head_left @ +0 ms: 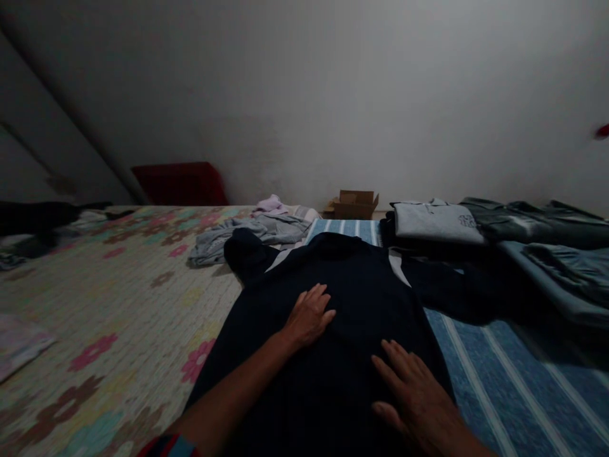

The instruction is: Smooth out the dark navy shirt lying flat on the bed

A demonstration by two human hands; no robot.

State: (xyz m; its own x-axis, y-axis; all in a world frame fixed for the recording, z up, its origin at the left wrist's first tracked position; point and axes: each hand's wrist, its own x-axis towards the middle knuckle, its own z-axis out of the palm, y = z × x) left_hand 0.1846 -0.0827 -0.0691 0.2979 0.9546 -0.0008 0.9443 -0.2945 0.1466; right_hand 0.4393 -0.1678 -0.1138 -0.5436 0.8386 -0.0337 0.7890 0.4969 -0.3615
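A dark navy long-sleeved top (pixel 347 285) with white strips at the shoulders lies spread out in front of me, its collar end away from me. My left hand (pixel 308 317) rests flat on the middle of it, fingers stretched out and pointing right. Nearer to me, my right hand (pixel 412 387) lies over the lower right part, with its fingers apart and the thumb spread. Neither hand grips anything. One sleeve is bunched at the left shoulder; the other stretches out to the right, its end lost in shadow. The top's near edge is out of view.
Under the top are a flowered bedcover (pixel 157 317) and a blue striped cloth (pixel 480 374). Crumpled grey clothes (pixel 285 228) lie beyond its left shoulder. A folded grey shirt (pixel 432 222) and folded jeans (pixel 571 266) are at the right. An open cardboard box (pixel 354 206) stands by the wall.
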